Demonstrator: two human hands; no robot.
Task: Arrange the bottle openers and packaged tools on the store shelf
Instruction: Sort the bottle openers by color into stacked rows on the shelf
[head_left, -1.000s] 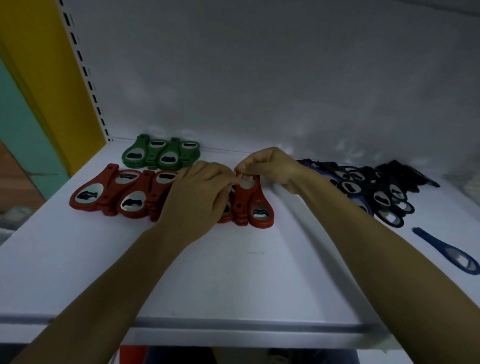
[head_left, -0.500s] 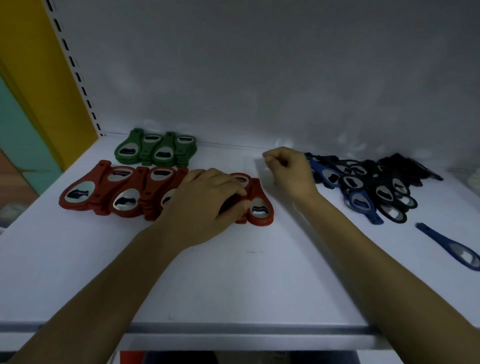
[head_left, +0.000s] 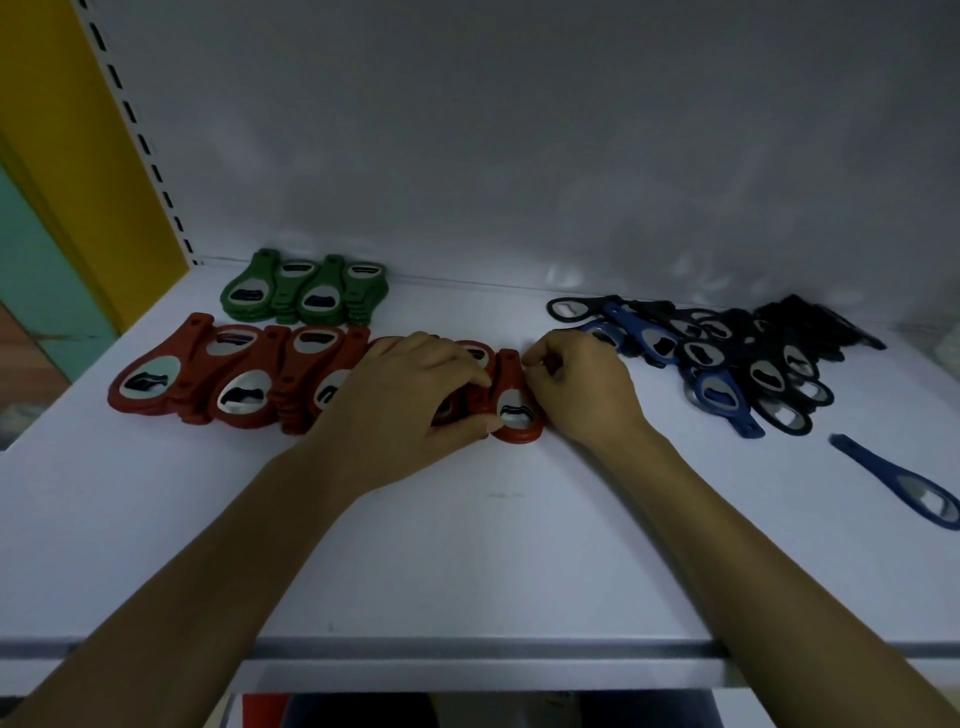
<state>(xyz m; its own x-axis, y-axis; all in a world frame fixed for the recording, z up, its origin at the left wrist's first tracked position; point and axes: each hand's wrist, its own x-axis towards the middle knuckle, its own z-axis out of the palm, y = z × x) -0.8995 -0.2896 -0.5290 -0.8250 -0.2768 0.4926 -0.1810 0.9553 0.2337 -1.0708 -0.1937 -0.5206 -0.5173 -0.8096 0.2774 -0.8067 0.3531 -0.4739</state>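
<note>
Head view of the shelf (head_left: 467, 545) during arrangement of the bottle openers. The left hand (head_left: 410, 395) lay curled over the right part of the row of red openers (head_left: 234, 379), its thumb against the lower edge of the stacks, grasping them in place. The right hand (head_left: 576, 389), which half a second earlier had drawn off, clenched, toward the blue and black openers (head_left: 727, 358), had returned, and its curled fingertips appeared to pinch the narrow end of the end red opener (head_left: 514, 410), the last of the row, lying flat on the shelf just beside the left thumb. The return suggested that this piece was being squared against its neighbours, so the red row was judged nearly finished. The green openers (head_left: 306, 291) sat grouped behind the red row near the back wall. The dark pile remained a loose heap, and a single blue opener (head_left: 904, 483) lay apart at the right; both seemed left to sort.
</note>
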